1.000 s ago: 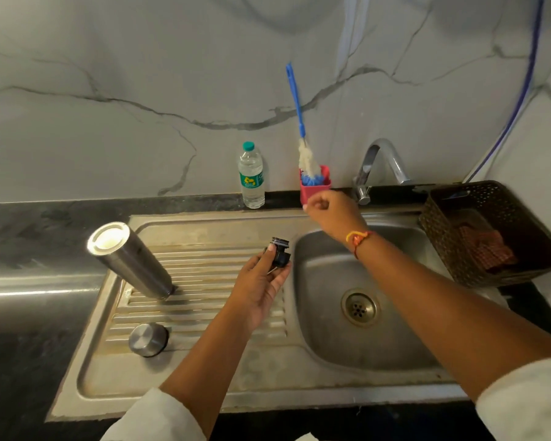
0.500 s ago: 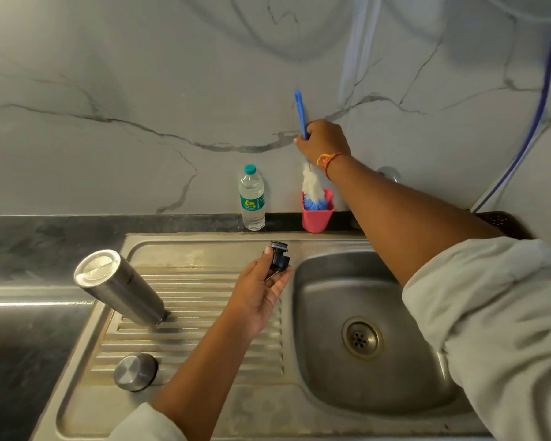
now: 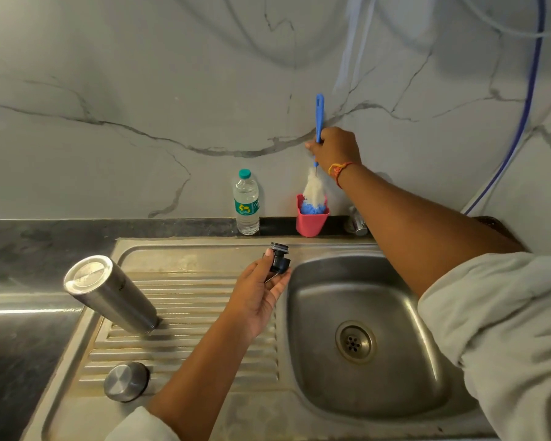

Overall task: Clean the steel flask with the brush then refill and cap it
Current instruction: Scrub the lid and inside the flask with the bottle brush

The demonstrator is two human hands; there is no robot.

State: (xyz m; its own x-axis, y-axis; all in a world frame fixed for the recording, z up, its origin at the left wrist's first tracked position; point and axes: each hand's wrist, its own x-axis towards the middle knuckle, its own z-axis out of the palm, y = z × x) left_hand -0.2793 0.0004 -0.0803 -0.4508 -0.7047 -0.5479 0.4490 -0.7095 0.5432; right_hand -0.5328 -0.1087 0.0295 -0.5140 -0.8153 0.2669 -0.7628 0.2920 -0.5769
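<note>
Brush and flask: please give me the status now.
Right hand grips brush handle, bristles in pink cup. Left hand holds black stopper. Steel flask base-up on drainboard, untouched. Water bottle beside cup, apart.

A home kitchen: steel sink (image 3: 299, 405) with drainboard, dark counter (image 3: 29, 237), marble-look wall (image 3: 140, 90).

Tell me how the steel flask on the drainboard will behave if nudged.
The steel flask stands tall and narrow on the ribbed drainboard, so it will probably tip easily. Once down, its round body would likely roll. Its smooth polished wall may be slippery to grip.
</note>
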